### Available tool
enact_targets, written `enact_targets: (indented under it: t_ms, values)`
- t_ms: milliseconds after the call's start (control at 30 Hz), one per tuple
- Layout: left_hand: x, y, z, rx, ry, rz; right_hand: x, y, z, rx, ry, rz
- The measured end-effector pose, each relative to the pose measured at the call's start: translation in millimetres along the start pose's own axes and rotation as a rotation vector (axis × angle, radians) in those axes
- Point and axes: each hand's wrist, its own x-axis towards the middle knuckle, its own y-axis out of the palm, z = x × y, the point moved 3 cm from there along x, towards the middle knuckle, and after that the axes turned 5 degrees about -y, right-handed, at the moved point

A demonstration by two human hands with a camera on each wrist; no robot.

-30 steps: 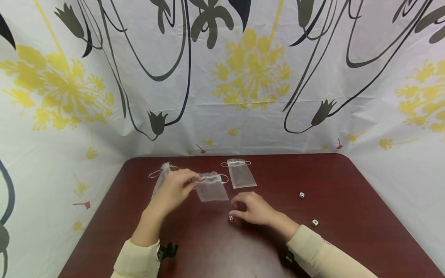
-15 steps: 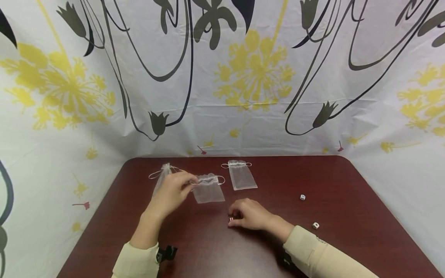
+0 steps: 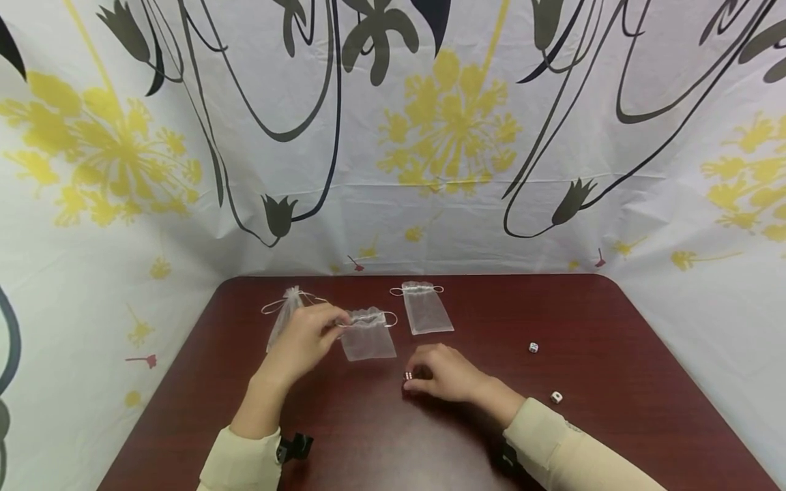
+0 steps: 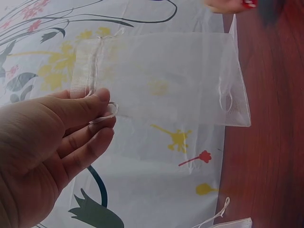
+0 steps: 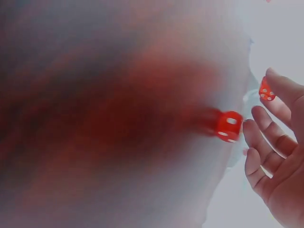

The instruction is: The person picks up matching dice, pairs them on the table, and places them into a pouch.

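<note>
In the head view, my left hand [image 3: 307, 335] pinches the drawstring top of a sheer white organza bag [image 3: 371, 344]. The left wrist view shows the bag [image 4: 161, 78] hanging flat, its drawstring between thumb and fingers. My right hand [image 3: 447, 372] is to the right of the bag, low over the table. Its thumb and index finger pinch a red die [image 5: 267, 90] with white dots. A second red die [image 5: 229, 127] shows in the right wrist view close by the other fingertips.
Two more organza bags lie at the back: one gathered bag [image 3: 284, 320] partly behind my left hand, one flat bag [image 3: 426, 310] farther right. Two white dice, one farther back [image 3: 533, 348] and one nearer [image 3: 556, 397], sit on the dark red table [image 3: 614, 327]. A patterned cloth [image 3: 454, 232] hangs behind.
The red die, earlier beside my right thumb on the table, is now pinched between thumb and index finger. My left hand has shifted slightly left with the bag.
</note>
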Motion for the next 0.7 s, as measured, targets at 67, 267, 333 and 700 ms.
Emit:
enact_targets:
  t_ms: [67,267,333,700]
  values:
    - [0.4,1.2,-0.5,0.006,0.0,0.005,1.8,-10,3,0.004,-0.019,-0.041]
    - [2.1,4.9,-0.9,0.017,-0.005,0.022,10.3,-48,12,0.059,-0.073,-0.165]
    - [2.8,5.7,-1.4,0.013,-0.002,0.024,12.6,-60,14,0.067,-0.084,-0.193]
    - [6.7,6.1,-11.6,0.015,-0.006,0.063,23.6,-113,28,0.082,-0.122,-0.259]
